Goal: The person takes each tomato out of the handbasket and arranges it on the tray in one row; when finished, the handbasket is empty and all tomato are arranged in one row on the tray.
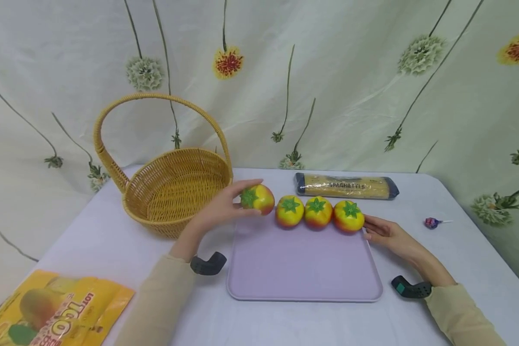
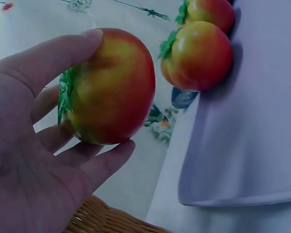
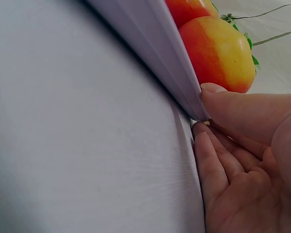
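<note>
My left hand [image 1: 220,206] holds a yellow-red persimmon [image 2: 119,87] with a green leafy top, thumb on one side and fingertips on the other. It is raised by the back left corner of the lilac tray [image 1: 304,269]. Along the tray's back edge sit three more persimmons in a row: a left one [image 1: 290,214], a middle one [image 1: 318,215] and a right one [image 1: 348,218]. At the tray's right edge, my right hand [image 1: 395,238] pinches the rim, thumb on top beside the right persimmon and fingers lower down in the right wrist view.
A wicker basket [image 1: 131,204] with a tall handle stands left of the tray. Behind the persimmons lies a pack of spaghetti [image 1: 348,186]. A wrapped lollipop [image 1: 431,222] is on the right side of the table, and a yellow bag [image 1: 56,312] at the front left.
</note>
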A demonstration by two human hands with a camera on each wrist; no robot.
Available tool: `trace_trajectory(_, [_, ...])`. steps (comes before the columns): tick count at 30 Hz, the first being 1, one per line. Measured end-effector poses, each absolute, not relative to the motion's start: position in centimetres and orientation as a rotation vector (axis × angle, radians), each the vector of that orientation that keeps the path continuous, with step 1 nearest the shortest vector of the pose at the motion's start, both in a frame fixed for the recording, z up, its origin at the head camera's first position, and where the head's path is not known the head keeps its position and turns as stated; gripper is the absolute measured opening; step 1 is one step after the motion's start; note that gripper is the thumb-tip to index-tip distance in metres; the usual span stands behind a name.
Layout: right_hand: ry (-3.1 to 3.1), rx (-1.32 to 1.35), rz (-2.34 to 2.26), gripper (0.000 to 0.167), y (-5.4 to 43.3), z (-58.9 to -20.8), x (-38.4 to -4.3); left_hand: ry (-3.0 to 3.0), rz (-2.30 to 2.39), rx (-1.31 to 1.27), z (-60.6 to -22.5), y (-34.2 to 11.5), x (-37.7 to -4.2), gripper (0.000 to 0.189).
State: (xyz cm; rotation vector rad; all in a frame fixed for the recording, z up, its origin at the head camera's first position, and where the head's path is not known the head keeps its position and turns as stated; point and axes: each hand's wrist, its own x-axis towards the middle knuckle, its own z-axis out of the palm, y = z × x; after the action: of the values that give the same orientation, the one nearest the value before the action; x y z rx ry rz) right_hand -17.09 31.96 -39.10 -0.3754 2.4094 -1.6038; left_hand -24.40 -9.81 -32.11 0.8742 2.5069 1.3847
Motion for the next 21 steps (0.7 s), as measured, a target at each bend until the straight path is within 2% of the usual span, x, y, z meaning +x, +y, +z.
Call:
trace_trajectory(10, [2.417, -0.364, -1.594, 0.062, 31.9, -39.0, -17.1, 2.59, 1.165, 0.856, -35.3, -9.6, -25.5, 0.073])
trace_trajectory(21, [2.408, -0.353, -1.603, 0.062, 32.0, -39.0, -17.0, 2.516, 1.182, 0.908, -36.1, -9.4, -25.8, 0.072])
